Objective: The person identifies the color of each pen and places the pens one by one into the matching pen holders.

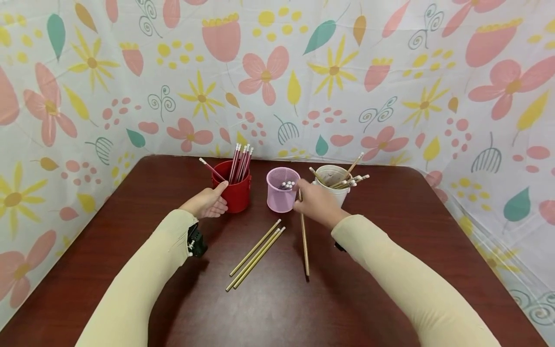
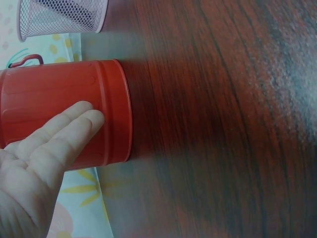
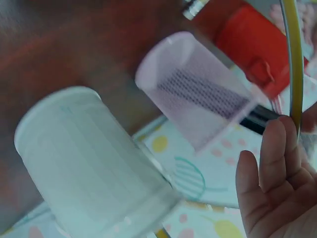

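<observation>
My right hand [image 1: 320, 202] pinches a gold pencil [image 1: 305, 246] between thumb and fingers, the shaft slanting down toward the front of the table. It is close to a pink mesh cup [image 1: 280, 195] that holds dark, white-ended pencils [image 3: 258, 119]. Beside that hand stands a white bucket [image 3: 94, 163] with several gold pencils [image 1: 353, 181]. My left hand [image 1: 207, 200] touches the side of a red bucket [image 2: 59, 84] with straight fingers, the thumb near its rim. Several maroon pencils [image 1: 241, 164] stand in the red bucket.
Three gold pencils [image 1: 256, 255] lie side by side on the dark brown table [image 1: 191, 308], in front of the mesh cup. A flower-patterned cloth [image 1: 269, 115] hangs behind the table and along its sides.
</observation>
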{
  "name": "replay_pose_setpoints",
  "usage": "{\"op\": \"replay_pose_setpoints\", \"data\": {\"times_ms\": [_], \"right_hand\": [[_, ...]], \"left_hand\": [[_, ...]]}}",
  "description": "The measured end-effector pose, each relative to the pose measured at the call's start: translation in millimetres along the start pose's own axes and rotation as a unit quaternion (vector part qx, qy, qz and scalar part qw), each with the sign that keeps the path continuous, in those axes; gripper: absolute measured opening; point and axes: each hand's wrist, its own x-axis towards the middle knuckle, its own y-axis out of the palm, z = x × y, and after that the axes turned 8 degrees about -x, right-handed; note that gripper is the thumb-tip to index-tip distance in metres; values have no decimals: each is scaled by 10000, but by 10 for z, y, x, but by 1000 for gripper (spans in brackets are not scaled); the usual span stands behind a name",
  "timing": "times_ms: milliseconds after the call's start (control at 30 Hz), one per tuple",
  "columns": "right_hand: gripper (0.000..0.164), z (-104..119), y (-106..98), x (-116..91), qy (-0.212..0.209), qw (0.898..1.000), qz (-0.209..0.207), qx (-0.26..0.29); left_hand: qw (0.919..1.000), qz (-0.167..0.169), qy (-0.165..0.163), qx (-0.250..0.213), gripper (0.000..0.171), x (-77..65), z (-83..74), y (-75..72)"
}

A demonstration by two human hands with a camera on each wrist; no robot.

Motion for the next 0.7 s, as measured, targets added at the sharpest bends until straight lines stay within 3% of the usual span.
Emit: {"op": "replay_pose_setpoints", "data": {"times_ms": [133, 333, 433, 600, 700], "right_hand": [[45, -2, -188, 32, 339, 9993, -131, 97], [48, -97, -528, 102, 435, 9983, -299, 261], [49, -125, -777, 145, 479, 9960, -592, 472], [43, -172, -1119, 183, 359, 9817, -1777, 580], [40, -225, -1216, 200, 131, 9546, -2834, 904]], "left_hand": [[10000, -24, 7, 27, 78, -3, -5, 6], [10000, -15, 10, 20, 79, 10, -6, 0], [10000, -25, 23, 49, 79, 13, -16, -4], [10000, -4, -3, 50, 79, 11, -21, -11], [10000, 22, -31, 30, 79, 9, -13, -16]]}}
